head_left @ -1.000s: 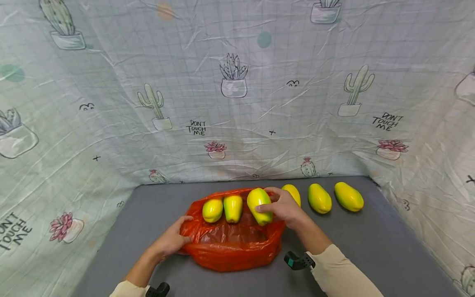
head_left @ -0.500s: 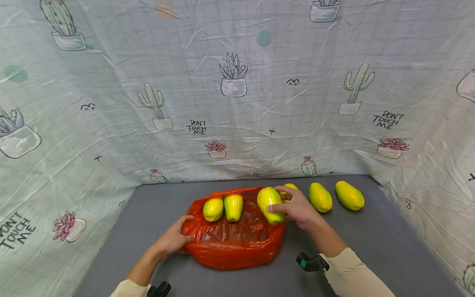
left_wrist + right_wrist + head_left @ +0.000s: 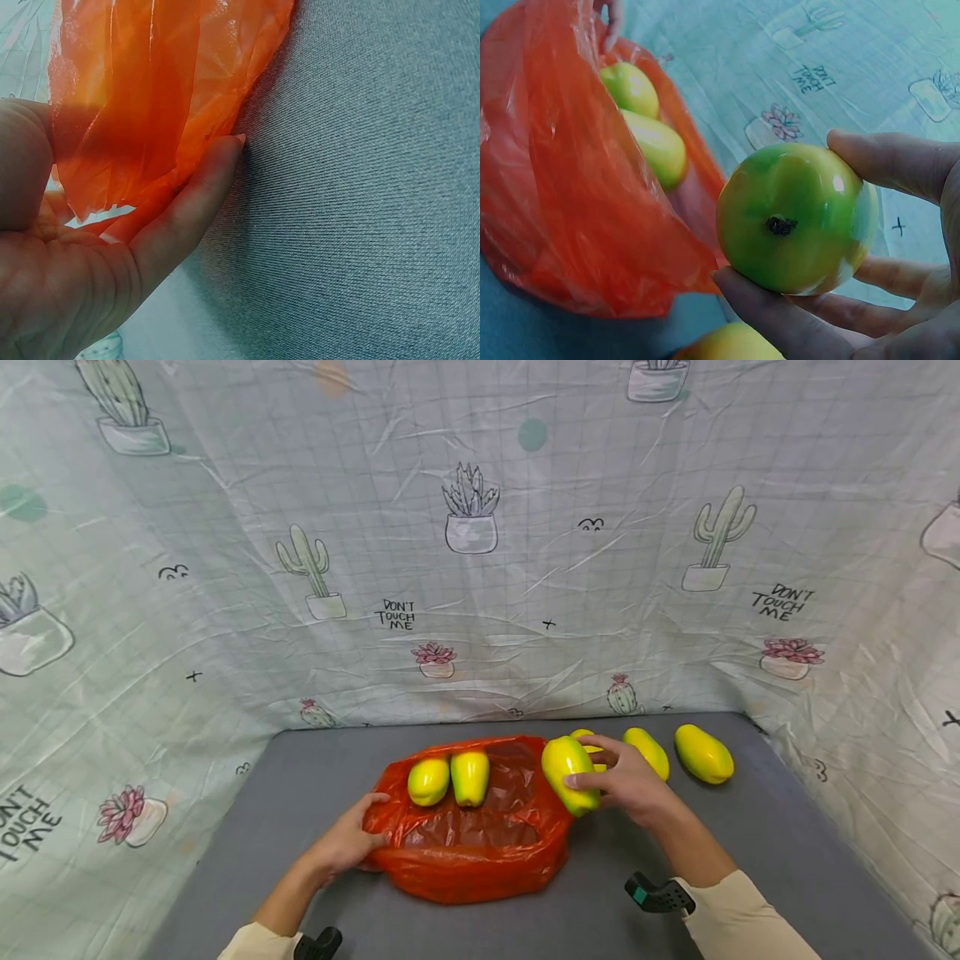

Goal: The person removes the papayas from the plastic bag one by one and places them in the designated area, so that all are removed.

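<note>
My right hand (image 3: 630,781) holds a yellow-green papaya (image 3: 567,768) by its sides, at the right rim of a red plastic bag (image 3: 472,878). In the right wrist view the papaya's dark stem end (image 3: 781,225) faces the camera, between thumb and fingers. Two more papayas, one at the left (image 3: 429,782) and one beside it (image 3: 470,779), lie inside the wide bag mouth. At the bag's left side, my left hand (image 3: 343,843) grips the plastic; the left wrist view has the thin film (image 3: 142,90) between thumb and fingers.
Behind the right hand one papaya (image 3: 582,737) is partly hidden. Two others, a nearer one (image 3: 648,750) and a far-right one (image 3: 703,754), lie on the grey table (image 3: 780,852). A cactus-print curtain (image 3: 510,585) encloses the table's back and sides.
My right hand has carried the papaya rightward, from over the bag's mouth to its right rim. My left hand stays at the bag's left side.
</note>
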